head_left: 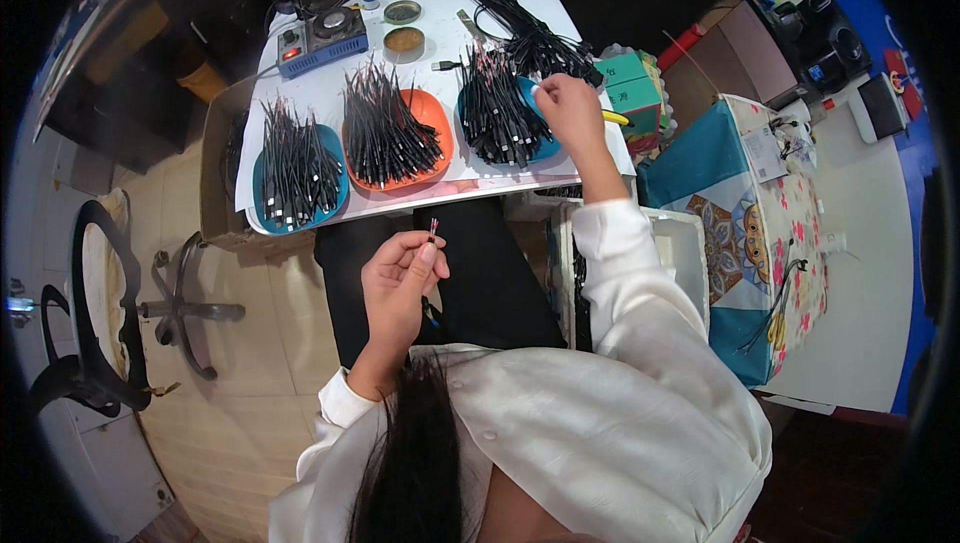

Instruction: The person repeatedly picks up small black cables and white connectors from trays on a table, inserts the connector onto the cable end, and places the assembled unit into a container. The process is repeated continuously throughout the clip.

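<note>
My left hand is pinched around a thin black cable above my lap. Its reddish stripped wire ends point up past the fingertips, and the rest mostly disappears behind my hand. My right hand is over the right blue tray, its fingers curled together at the tray's right edge. Whatever they grip is hidden. Black cables with silver plugs fill that tray. An orange tray holds a similar bunch in the middle, and another blue tray does at the left.
At the table's back stand a blue heating unit with a lit red switch and two round tins. A long black cable bundle lies back right. Right of the table are a green box and a white foam box.
</note>
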The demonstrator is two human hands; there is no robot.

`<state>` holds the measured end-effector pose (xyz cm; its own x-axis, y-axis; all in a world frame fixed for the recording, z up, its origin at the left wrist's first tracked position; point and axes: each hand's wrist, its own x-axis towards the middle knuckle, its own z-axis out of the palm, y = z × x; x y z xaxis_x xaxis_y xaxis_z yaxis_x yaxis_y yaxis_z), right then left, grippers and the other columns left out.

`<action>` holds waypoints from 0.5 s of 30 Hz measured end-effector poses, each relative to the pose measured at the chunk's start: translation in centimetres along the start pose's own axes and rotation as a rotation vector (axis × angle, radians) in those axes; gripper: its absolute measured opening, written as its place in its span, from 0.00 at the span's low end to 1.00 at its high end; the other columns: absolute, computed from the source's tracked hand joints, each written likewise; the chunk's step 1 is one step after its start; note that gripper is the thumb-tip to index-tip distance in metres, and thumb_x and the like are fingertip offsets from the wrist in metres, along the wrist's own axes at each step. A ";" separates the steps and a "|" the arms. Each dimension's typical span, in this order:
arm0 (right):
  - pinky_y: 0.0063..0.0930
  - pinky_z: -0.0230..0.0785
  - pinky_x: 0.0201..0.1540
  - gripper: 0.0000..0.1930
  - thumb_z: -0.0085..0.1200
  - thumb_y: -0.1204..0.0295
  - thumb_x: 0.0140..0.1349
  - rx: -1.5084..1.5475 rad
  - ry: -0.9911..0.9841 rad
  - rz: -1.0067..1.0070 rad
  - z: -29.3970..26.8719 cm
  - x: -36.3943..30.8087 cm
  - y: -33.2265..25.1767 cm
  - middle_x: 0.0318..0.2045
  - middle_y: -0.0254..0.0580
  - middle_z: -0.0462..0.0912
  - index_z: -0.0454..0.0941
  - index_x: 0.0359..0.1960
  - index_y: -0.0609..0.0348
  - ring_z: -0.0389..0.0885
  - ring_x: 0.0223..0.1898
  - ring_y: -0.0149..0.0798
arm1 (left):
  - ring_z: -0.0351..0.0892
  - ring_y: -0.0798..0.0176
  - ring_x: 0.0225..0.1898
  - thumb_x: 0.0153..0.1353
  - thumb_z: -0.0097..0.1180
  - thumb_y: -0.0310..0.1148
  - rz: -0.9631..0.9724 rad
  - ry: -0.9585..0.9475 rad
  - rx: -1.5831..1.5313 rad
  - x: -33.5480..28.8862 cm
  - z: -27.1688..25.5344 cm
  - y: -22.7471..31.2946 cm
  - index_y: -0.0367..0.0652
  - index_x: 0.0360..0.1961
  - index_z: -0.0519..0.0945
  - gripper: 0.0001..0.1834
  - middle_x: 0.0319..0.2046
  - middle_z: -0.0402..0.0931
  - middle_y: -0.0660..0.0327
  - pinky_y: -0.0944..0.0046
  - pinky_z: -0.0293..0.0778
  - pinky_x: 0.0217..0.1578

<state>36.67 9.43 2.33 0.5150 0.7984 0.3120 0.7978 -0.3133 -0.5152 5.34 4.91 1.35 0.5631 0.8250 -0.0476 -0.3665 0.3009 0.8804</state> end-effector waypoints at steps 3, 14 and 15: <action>0.42 0.74 0.40 0.11 0.60 0.63 0.54 -0.214 -0.117 0.083 2.1 1.8 0.8 0.28 0.47 0.84 0.84 0.29 0.58 0.83 0.34 0.50 | 0.68 0.79 0.24 0.68 0.52 0.28 0.003 0.024 -0.013 -0.2 0.1 -0.3 0.34 0.42 0.77 0.08 0.26 0.76 0.63 0.79 0.58 0.23; 0.19 0.66 0.27 0.06 0.60 0.74 0.56 0.381 0.300 -0.113 -2.1 -2.4 -3.9 0.20 0.34 0.79 0.80 0.32 0.64 0.74 0.20 0.25 | 0.80 0.67 0.37 0.68 0.51 0.27 0.065 0.129 -0.084 -1.3 0.6 0.5 0.33 0.44 0.77 0.08 0.36 0.81 0.53 0.71 0.76 0.36; 0.14 0.62 0.26 0.06 0.60 0.77 0.57 0.496 0.232 -0.199 -2.8 -4.1 -4.8 0.21 0.27 0.76 0.79 0.34 0.66 0.68 0.22 0.18 | 0.81 0.64 0.40 0.68 0.50 0.27 0.078 0.143 -0.132 -1.3 1.0 0.7 0.33 0.44 0.77 0.09 0.39 0.81 0.51 0.68 0.78 0.41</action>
<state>31.62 6.17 5.78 0.4702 0.6661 0.5790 0.6725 0.1545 -0.7238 5.05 3.57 2.51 0.4222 0.9047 -0.0567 -0.5042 0.2864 0.8147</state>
